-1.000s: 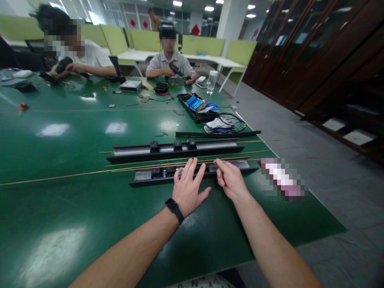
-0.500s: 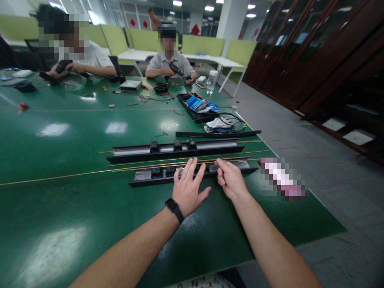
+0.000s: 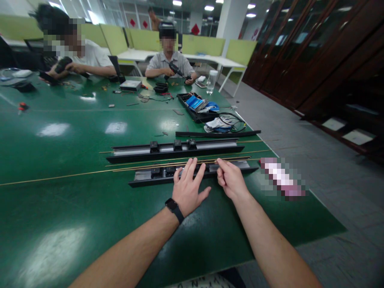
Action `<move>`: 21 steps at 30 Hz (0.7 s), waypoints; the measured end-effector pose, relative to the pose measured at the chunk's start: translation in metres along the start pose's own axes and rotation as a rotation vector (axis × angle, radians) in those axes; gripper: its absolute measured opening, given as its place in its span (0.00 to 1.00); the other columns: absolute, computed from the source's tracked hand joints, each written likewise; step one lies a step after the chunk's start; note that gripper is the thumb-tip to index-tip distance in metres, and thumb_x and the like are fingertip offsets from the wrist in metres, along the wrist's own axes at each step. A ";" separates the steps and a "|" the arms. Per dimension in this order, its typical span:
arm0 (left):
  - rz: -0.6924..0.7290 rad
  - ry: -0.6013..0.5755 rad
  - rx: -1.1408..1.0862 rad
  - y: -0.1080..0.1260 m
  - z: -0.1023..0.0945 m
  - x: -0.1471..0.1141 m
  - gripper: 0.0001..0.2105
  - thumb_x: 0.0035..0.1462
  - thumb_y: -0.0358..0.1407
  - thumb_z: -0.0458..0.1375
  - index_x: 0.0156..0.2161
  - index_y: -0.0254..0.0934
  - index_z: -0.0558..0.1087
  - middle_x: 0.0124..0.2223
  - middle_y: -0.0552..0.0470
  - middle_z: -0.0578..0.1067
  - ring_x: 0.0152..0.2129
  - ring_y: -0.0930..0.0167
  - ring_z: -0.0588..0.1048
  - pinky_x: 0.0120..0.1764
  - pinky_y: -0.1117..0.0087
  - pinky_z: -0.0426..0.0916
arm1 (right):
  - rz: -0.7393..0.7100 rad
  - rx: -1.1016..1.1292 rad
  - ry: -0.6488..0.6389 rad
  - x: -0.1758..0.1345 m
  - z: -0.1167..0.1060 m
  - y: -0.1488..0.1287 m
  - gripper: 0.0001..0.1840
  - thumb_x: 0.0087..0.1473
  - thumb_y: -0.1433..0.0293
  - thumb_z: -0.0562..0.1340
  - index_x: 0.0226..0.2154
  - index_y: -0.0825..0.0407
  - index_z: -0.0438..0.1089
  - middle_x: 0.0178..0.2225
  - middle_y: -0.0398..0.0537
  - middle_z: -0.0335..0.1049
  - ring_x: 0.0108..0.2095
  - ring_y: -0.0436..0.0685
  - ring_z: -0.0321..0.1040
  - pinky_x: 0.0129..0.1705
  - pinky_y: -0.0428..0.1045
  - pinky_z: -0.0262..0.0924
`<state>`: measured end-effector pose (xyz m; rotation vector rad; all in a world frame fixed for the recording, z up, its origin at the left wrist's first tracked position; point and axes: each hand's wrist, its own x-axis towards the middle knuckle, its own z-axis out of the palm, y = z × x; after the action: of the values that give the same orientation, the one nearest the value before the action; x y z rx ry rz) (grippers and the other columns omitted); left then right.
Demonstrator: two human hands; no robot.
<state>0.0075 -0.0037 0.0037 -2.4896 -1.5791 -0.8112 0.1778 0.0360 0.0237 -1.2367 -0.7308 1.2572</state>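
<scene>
My left hand (image 3: 188, 188), a dark watch on its wrist, lies over the nearer black track rail (image 3: 145, 182) with fingers spread. Its fingertips reach the thin brass-coloured rods (image 3: 144, 167) that run along this rail's far side. To its right, my right hand (image 3: 231, 178) is closed, thumb and forefinger pinching at one of these rods. The longest rod (image 3: 60, 177) stretches out to the left edge. Small black blocks (image 3: 156, 172) sit in the rail's channel, partly hidden by my left hand.
A second black rail (image 3: 135, 155) with black blocks lies just beyond. Farther back are a black strip (image 3: 219, 133), white gloves (image 3: 220, 123) and a black tray (image 3: 195, 114). A blurred pink object (image 3: 282, 178) is at right. Across the green table, two people handle power tools.
</scene>
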 end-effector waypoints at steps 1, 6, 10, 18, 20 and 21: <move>0.000 0.001 0.000 0.000 0.000 0.000 0.35 0.58 0.52 0.58 0.68 0.43 0.58 0.72 0.43 0.52 0.68 0.57 0.53 0.62 0.52 0.51 | 0.001 -0.002 0.000 0.000 0.000 -0.001 0.19 0.48 0.56 0.71 0.33 0.54 0.71 0.13 0.36 0.62 0.08 0.43 0.50 0.09 0.40 0.38; 0.002 -0.006 -0.002 0.000 0.000 0.000 0.34 0.59 0.52 0.56 0.68 0.43 0.58 0.72 0.43 0.51 0.68 0.58 0.52 0.62 0.52 0.51 | 0.013 -0.013 -0.007 -0.002 0.002 -0.002 0.20 0.47 0.56 0.72 0.32 0.55 0.72 0.13 0.36 0.61 0.08 0.43 0.49 0.08 0.40 0.38; 0.004 0.000 -0.004 -0.001 0.000 0.000 0.34 0.59 0.52 0.57 0.68 0.43 0.59 0.72 0.42 0.51 0.68 0.57 0.52 0.62 0.51 0.52 | 0.013 -0.013 -0.016 0.000 0.000 -0.001 0.20 0.47 0.56 0.72 0.32 0.55 0.72 0.14 0.36 0.61 0.08 0.42 0.49 0.08 0.39 0.38; 0.000 -0.009 -0.006 0.000 0.000 0.000 0.34 0.60 0.52 0.56 0.68 0.43 0.58 0.72 0.44 0.50 0.69 0.59 0.52 0.63 0.52 0.50 | 0.009 0.027 -0.013 0.000 0.000 0.000 0.19 0.48 0.57 0.72 0.33 0.55 0.72 0.14 0.35 0.60 0.08 0.42 0.49 0.09 0.39 0.38; 0.001 -0.011 -0.006 0.000 0.000 0.000 0.34 0.60 0.52 0.56 0.68 0.43 0.58 0.72 0.44 0.50 0.69 0.59 0.52 0.63 0.52 0.50 | 0.010 0.035 -0.007 0.000 0.000 0.000 0.18 0.49 0.58 0.71 0.33 0.55 0.72 0.14 0.35 0.60 0.08 0.42 0.49 0.09 0.39 0.38; 0.001 -0.011 -0.005 0.000 0.000 0.000 0.34 0.60 0.52 0.56 0.68 0.43 0.58 0.72 0.44 0.50 0.69 0.59 0.52 0.63 0.52 0.50 | 0.010 0.039 -0.002 0.000 0.000 0.000 0.18 0.49 0.58 0.71 0.33 0.55 0.72 0.14 0.35 0.60 0.08 0.42 0.49 0.09 0.39 0.38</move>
<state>0.0072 -0.0033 0.0037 -2.5024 -1.5813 -0.8035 0.1776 0.0357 0.0235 -1.2088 -0.6992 1.2753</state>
